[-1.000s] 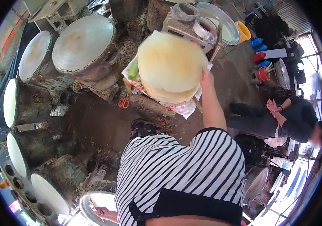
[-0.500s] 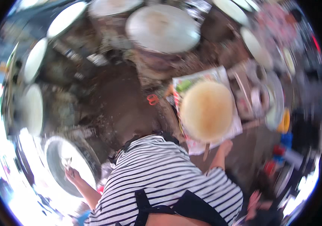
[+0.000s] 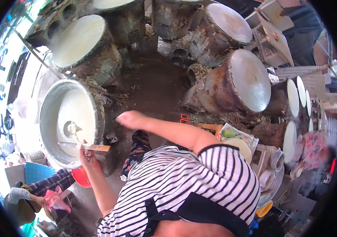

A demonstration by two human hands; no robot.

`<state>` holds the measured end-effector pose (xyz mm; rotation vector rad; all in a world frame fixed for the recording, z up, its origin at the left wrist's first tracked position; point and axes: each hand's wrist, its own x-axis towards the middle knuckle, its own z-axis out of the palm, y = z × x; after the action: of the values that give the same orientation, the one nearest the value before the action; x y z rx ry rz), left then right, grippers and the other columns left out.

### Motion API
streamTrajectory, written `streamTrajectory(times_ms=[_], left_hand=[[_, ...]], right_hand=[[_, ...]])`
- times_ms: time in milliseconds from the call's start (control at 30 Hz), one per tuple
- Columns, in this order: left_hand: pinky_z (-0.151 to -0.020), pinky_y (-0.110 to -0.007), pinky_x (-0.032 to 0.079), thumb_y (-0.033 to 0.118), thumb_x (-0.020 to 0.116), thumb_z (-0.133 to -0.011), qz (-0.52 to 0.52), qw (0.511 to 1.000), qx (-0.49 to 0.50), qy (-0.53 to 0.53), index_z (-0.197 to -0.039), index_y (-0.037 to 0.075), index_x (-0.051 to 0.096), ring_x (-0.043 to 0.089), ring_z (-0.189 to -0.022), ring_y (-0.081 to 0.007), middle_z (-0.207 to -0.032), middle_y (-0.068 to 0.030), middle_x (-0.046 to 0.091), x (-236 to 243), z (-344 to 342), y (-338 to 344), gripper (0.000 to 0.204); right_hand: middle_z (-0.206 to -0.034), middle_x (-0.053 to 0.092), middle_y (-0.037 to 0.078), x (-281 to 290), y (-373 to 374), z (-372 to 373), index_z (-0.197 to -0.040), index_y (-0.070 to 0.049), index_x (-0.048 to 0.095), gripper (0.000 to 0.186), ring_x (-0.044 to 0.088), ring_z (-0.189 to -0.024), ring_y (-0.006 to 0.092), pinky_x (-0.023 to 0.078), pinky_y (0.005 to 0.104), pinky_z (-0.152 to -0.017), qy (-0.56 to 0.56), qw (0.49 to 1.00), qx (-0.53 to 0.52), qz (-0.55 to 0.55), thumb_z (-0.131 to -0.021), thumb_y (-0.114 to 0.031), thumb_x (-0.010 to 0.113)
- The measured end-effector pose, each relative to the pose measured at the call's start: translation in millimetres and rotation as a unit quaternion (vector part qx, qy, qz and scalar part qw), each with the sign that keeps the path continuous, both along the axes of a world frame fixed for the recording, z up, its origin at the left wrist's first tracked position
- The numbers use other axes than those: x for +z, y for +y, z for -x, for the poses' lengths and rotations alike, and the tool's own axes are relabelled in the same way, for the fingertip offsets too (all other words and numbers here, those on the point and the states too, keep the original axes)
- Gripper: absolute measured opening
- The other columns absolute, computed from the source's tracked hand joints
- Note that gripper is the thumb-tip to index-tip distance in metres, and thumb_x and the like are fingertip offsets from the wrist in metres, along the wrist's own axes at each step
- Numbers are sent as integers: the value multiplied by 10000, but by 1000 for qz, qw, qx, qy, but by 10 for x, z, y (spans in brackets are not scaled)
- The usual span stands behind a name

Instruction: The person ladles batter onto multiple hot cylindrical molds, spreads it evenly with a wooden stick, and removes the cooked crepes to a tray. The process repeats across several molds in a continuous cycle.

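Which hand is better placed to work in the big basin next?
Likely the left hand: it grips a flat stick at the edge of the basin, with what looks like a ladle just beyond. The right hand is farther off and seems to hold nothing.

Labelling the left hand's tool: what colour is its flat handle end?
Light brown, like wood; the handle end shows best in the head view.
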<state>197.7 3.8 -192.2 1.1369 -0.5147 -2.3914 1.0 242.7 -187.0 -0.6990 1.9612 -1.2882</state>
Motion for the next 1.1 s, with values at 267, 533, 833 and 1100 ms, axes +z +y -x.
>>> streamTrajectory(times_ms=[267, 533, 833, 1100], left_hand=[[-311, -180, 246, 202, 457, -920, 0, 1000, 19, 1, -1162, -5, 488, 296, -390, -50, -644, -21, 531, -491, 63, -279, 320], [-291, -202, 269, 290, 475, -900, 40, 980, 71, -182, -948, 58, 496, 386, -369, -84, -790, -95, 592, -387, 277, -728, 238], [-273, -300, 310, 218, 526, -841, 79, 938, 9, -338, -815, 48, 449, 434, -352, -161, -562, -69, 472, -740, 739, -982, 189], [-315, -226, 309, 159, 489, -872, -35, 965, 0, -258, -827, 42, 440, 422, -403, -125, -615, -35, 473, -825, 1122, -992, 134]], right_hand=[[-709, 584, 107, -202, -1786, -203, -924, -15, 584, 171, 556, -527, 157, 407, 259, -362, -527, 796, 284, -90, -857, -131, 478], [-864, 630, 219, 102, -2453, 995, -898, -32, 587, 186, 629, -819, 353, 496, 457, -698, 357, 838, 285, -298, -797, -115, 456], [-852, 630, 200, 313, -2884, 1224, -862, -23, 581, 158, 612, -831, 374, 485, 464, -726, 361, 789, 382, -318, -799, -119, 473], [-895, 633, 207, 235, -2738, 1157, -876, -6, 624, 192, 616, -865, 365, 494, 445, -764, 286, 809, 412, -308, -766, -75, 483]])
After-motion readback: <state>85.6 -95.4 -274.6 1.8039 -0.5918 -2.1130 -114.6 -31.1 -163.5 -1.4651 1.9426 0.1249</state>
